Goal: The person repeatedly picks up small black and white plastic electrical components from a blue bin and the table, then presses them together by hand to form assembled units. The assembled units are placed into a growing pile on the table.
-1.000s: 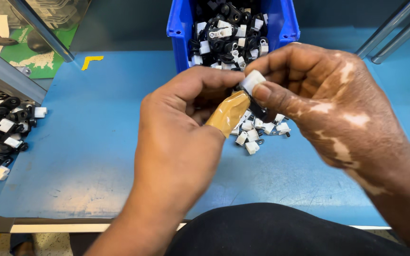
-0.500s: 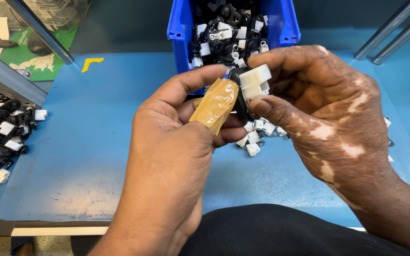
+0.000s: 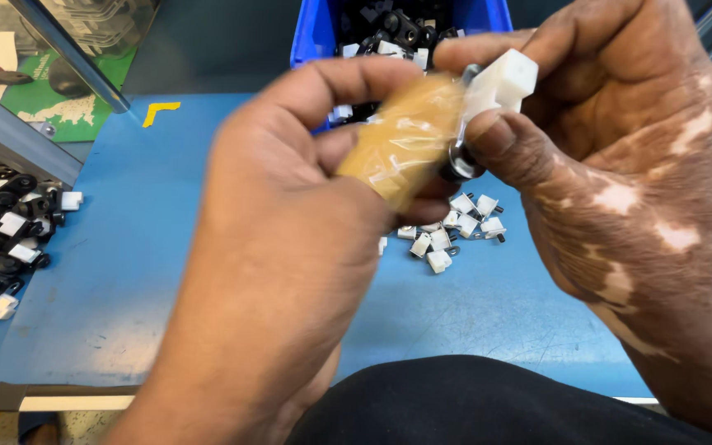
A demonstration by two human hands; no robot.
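My left hand [image 3: 282,247] and my right hand [image 3: 620,165] meet close under the camera over a blue table [image 3: 125,272]. A yellowish tape-like wrap [image 3: 401,140] covers my left thumb. Between the fingertips of both hands sits a small white plastic block [image 3: 506,81] joined to a black round part [image 3: 457,165]. My right thumb and forefinger pinch the white block; my left thumb presses against the piece. Below the hands lies a little heap of small white pieces [image 3: 455,229] on the table.
A blue bin [image 3: 311,37] full of black and white parts stands at the back. A pile of black and white parts [image 3: 2,239] lies at the left edge. A metal frame bar [image 3: 10,140] slants at the upper left. My dark-clothed lap [image 3: 471,404] fills the bottom.
Both hands have risen toward the camera with the white and black piece. The white block has come further out from between the fingers.
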